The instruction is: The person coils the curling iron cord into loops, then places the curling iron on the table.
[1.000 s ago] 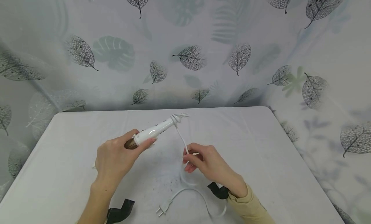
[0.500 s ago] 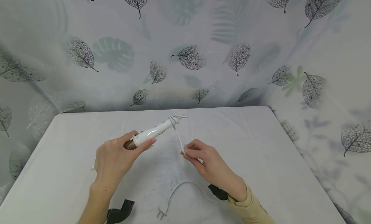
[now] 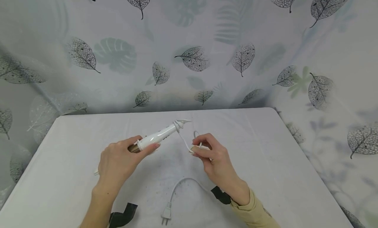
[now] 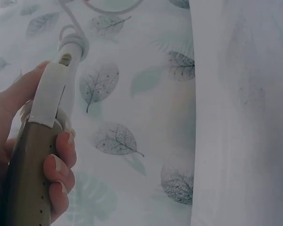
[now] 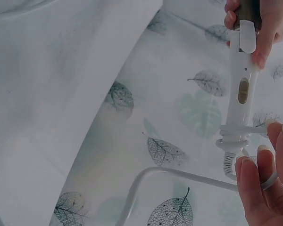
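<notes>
My left hand (image 3: 116, 164) holds a curling iron (image 3: 156, 136) by its brown-gold barrel (image 4: 30, 174), which has small holes. The white handle tilts up and away to the right, above the table. A switch (image 5: 244, 90) shows on the handle in the right wrist view. Several turns of white power cord (image 5: 233, 142) go round the handle's far end. Right of it, my right hand (image 3: 218, 159) pinches the cord between thumb and fingers. The cord's two-pin plug (image 3: 166, 212) lies near the table's front, below the hands.
A white cloth covers the table (image 3: 251, 133). Behind it hangs a leaf-patterned curtain (image 3: 177, 83), which also runs along both sides. Black straps (image 3: 124, 215) show at the wrists. Small dark specks mark the cloth near the middle.
My right hand has moved up and slightly right with the cord, and a loop now stands above its fingers. The plug has swung to point towards the front. My left hand stays nearly still.
</notes>
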The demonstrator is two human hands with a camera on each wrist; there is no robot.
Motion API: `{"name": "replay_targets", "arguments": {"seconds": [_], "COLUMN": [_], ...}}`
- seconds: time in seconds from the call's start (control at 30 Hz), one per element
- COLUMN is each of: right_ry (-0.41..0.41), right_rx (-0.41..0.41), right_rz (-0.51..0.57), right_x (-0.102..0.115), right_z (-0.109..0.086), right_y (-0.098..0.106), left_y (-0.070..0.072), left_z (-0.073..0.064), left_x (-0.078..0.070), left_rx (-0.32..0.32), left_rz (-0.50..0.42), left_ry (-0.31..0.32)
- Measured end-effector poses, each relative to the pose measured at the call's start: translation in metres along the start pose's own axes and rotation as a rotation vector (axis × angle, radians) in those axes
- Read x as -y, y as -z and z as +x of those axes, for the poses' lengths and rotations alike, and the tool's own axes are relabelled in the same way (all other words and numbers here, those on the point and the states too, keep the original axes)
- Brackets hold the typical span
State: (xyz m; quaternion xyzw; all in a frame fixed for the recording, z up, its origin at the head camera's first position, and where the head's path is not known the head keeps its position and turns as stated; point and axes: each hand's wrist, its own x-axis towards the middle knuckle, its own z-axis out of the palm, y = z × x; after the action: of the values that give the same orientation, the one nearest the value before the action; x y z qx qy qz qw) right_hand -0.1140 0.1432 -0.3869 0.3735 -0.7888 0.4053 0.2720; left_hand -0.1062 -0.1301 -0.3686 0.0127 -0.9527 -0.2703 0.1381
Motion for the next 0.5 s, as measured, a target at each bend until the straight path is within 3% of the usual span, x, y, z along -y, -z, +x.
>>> {"name": "replay_targets", "arguments": {"seconds": [0.17, 0.3, 0.5], "right_ry": [-0.041, -0.041, 0.014], "right_rx": [-0.008, -0.033, -0.042], "right_rz": [-0.012, -0.02, -0.054], "right_x": [0.0014, 0.001, -0.0001], "right_z": [0.0, 0.0013, 0.0023], "right_y": [0.0015, 0.0033, 0.006], "left_y": [0.001, 0.0003, -0.0038], "left_z": [0.0004, 0.0007, 0.0006], "left_x": [-0.001, -0.001, -0.0014], "left_rx": [0.106, 0.151, 0.182], "left_rz": [-0.005, -0.003, 0.05], "left_ry": [0.046, 0.047, -0.031]}}
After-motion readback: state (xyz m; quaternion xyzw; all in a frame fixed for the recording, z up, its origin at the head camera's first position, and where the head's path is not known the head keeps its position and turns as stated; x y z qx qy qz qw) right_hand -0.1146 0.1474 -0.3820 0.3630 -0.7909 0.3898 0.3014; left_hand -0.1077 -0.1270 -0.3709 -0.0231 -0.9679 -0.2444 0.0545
